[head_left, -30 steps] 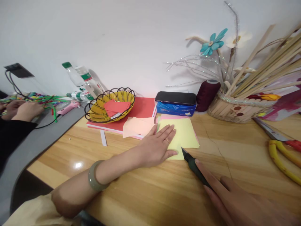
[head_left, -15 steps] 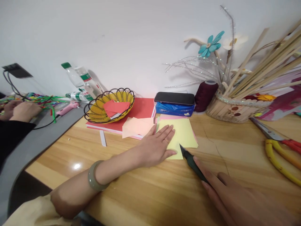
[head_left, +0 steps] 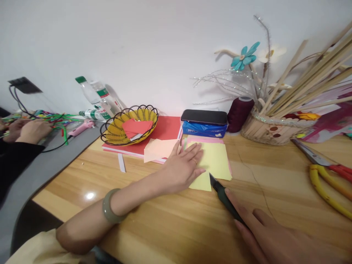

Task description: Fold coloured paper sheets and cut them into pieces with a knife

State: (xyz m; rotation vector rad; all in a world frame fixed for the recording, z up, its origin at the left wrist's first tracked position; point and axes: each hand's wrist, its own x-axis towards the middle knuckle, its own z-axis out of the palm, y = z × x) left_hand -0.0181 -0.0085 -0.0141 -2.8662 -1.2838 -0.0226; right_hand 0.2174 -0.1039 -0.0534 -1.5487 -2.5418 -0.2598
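My left hand [head_left: 183, 168] lies flat with fingers stretched over yellow paper [head_left: 216, 157], pressing on its left part. A smaller yellow piece [head_left: 202, 182] sticks out toward me at the front, by my thumb. In my right hand [head_left: 264, 231] is a dark green utility knife [head_left: 229, 201]. Its blade tip points at the paper, right at the inner corner where the front piece meets the larger sheet. Pink sheets show under the yellow paper's back and right edges. Peach paper pieces [head_left: 159, 149] lie just left of my fingers.
A yellow basket [head_left: 115, 130] with red paper stands on red sheets [head_left: 170, 128]. Behind the yellow paper, a phone [head_left: 203, 116] rests on a blue tissue pack [head_left: 203, 128]. Scissors [head_left: 316, 161] lie right. A co-worker's hands [head_left: 34, 130] are at far left, near a pink glue gun [head_left: 82, 127].
The front yellow piece and the knife tip sit slightly lower and a little further left. My left hand stays pressed on the paper. The whole view has shifted slightly.
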